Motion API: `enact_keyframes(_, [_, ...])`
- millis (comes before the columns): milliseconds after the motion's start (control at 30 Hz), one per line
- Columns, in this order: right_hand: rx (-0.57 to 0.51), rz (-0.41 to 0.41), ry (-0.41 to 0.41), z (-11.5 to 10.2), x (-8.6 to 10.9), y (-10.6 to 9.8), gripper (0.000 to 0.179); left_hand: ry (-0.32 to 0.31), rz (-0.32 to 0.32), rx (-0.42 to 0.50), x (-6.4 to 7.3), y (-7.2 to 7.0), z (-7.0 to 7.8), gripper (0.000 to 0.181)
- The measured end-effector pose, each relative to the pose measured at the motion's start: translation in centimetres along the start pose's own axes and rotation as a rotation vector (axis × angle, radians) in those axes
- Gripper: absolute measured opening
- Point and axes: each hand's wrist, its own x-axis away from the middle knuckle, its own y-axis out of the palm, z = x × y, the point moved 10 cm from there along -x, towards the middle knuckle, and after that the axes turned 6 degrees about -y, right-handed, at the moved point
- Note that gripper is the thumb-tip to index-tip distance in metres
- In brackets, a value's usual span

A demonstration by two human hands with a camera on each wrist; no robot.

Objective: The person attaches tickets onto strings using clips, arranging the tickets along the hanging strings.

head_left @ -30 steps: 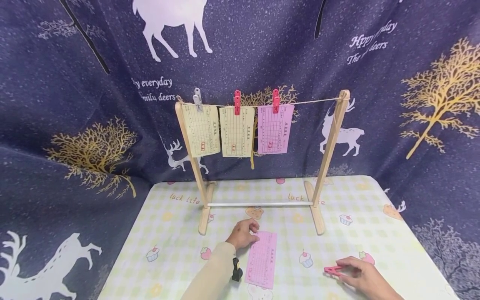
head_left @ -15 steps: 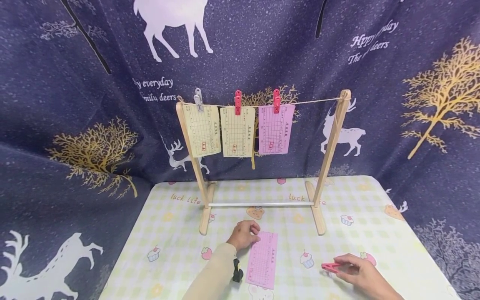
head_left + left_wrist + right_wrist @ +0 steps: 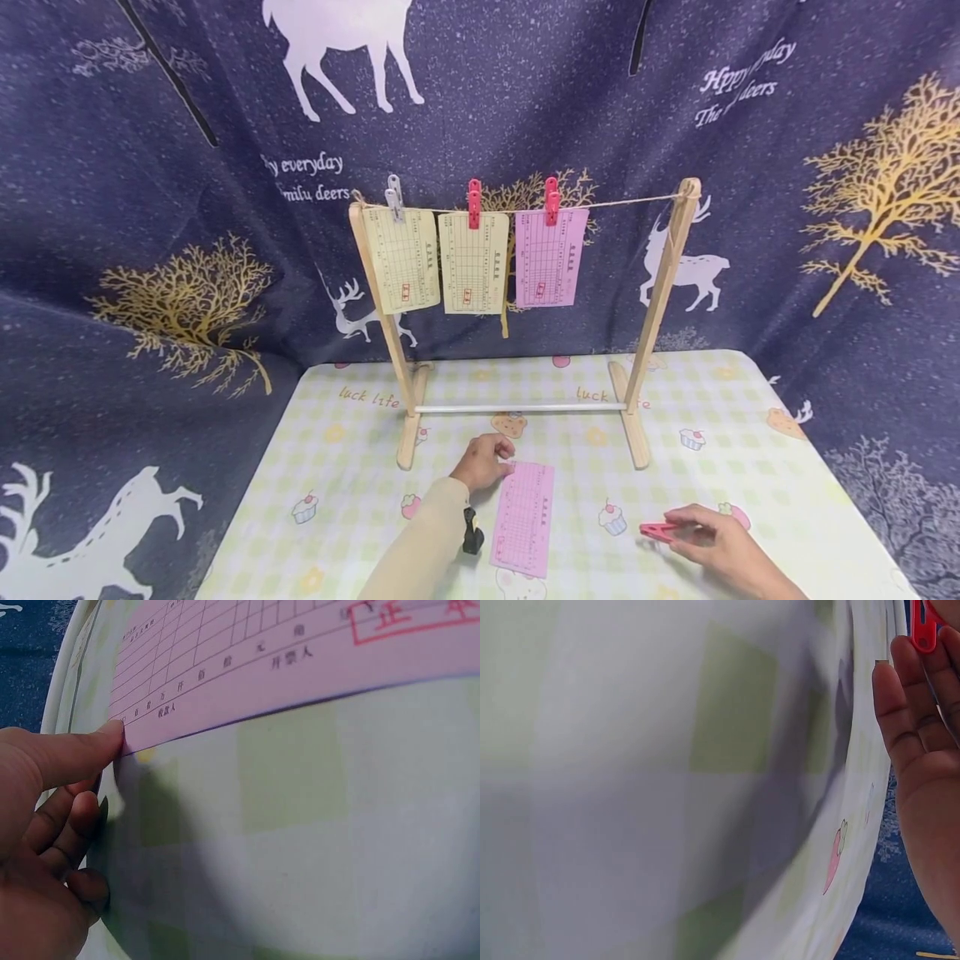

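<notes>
A pink printed slip lies on the checked tablecloth in front of me. At its far left corner my left hand pinches the paper; the left wrist view shows the thumb on top of the slip, with the other fingers curled below. Off to the right, my right hand holds a red clothespin just over the cloth. In the right wrist view only part of that clothespin shows, at the top right beside the fingertips.
Behind the hands stands a wooden rack with a string across its top. Two yellow slips and a pink slip hang there, clipped by a grey clothespin and two red clothespins. A white bar joins the rack's feet.
My right hand has shifted slightly left with the red clothespin, whose angle has changed a little. The left hand has moved slightly; the slip lies almost where it was.
</notes>
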Motion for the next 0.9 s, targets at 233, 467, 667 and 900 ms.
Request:
enact_keyframes(233, [0.001, 0.006, -0.039, -0.4, -0.4, -0.1, 0.029, -0.022, -0.004, 0.010, -0.2, 0.1, -0.4, 0.024])
enact_keyframes(467, [0.020, 0.017, -0.057, -0.9, -0.8, -0.4, 0.029, -0.051, -0.022, 0.011, -0.2, 0.3, -0.3, 0.022])
enact_keyframes(667, [0.027, 0.028, -0.042, -1.0, -1.4, -0.8, 0.031, -0.068, -0.033, -0.005, -0.2, 0.3, -0.2, 0.019])
enact_keyframes(900, [0.002, 0.056, -0.039, -1.4, -1.8, -1.2, 0.034, -0.058, -0.046, 0.001, -0.2, 0.4, -0.2, 0.015])
